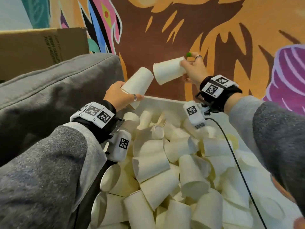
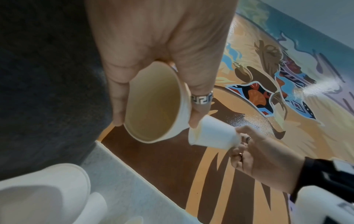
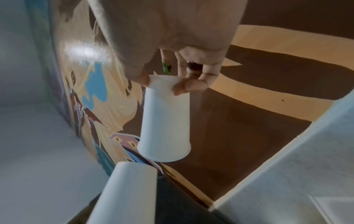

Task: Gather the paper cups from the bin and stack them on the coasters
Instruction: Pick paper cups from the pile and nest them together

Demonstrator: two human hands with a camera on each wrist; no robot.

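Now we are mid-gather, both hands raised above the far end of the bin (image 1: 165, 100), which is heaped with loose paper cups (image 1: 165, 162); our left hand (image 1: 118, 95) curls round the rim end of one cup (image 1: 137, 80), base pointing up and away, its open mouth facing back toward the wrist; our right hand (image 1: 193, 68) pinches a second cup (image 1: 168, 71) by its base with fingertips, open mouth turned toward the left cup's base. The two cups are near each other but apart — the mouth of the right one just off the base of the left.

We judge the step in hand to be nesting the pair; the next move calls for lining up the two axes, then sliding the right cup's mouth over the left cup's base without crushing the thin wall; the fingertip pinch gives little control over tilt, so the left hand should hold steady.

No coasters show in any view; where the stack goes we cannot tell. A grey cushion (image 1: 57, 83) lies at left, a cardboard box (image 1: 41, 45) behind it — painted floor (image 1: 165, 38) beyond the bin.
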